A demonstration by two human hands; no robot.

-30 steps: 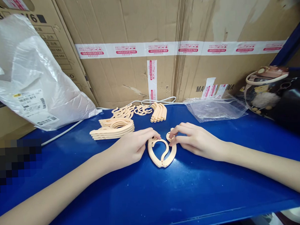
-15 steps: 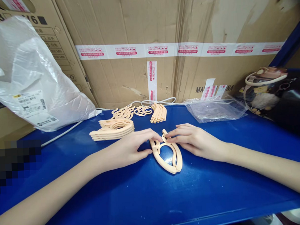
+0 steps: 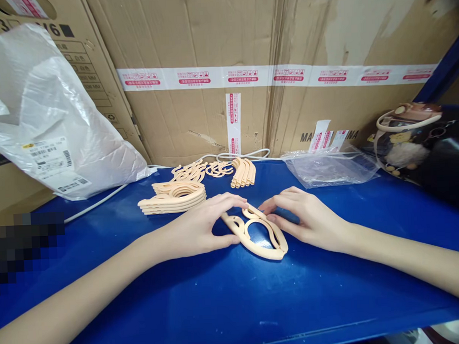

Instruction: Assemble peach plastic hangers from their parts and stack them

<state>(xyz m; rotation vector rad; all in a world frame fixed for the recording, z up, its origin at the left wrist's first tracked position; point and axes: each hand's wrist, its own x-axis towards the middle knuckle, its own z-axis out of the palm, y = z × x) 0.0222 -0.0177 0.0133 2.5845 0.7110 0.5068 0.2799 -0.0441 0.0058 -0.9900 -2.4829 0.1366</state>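
A cream plastic folding hanger (image 3: 260, 250) lies on the blue tabletop between my hands, its two curved arms folded close together and their joined end pointing toward me and to the right. My left hand (image 3: 201, 224) grips the left arm, thumb on the near side and fingers reaching over the far end. At the right arm, my right hand (image 3: 301, 212) has its thumb and bent fingers closed on the upper part. The fingertips partly cover the hanger's far ends. A stack of similar cream hanger parts (image 3: 173, 202) sits just behind my left hand.
Cream hooks (image 3: 219, 169) and several short curved bars (image 3: 242, 172) lie at the back. A white plastic parcel bag (image 3: 60, 123) leans at left; a clear bag (image 3: 328, 170) and a bottle (image 3: 403, 139) are at right. Cardboard (image 3: 196, 117) and a white cable (image 3: 244, 154) line the back.
The hanger has turned, its near end swinging right and its left arm's far end moving left. My right hand's fingers have drawn back and curled around the right arm.
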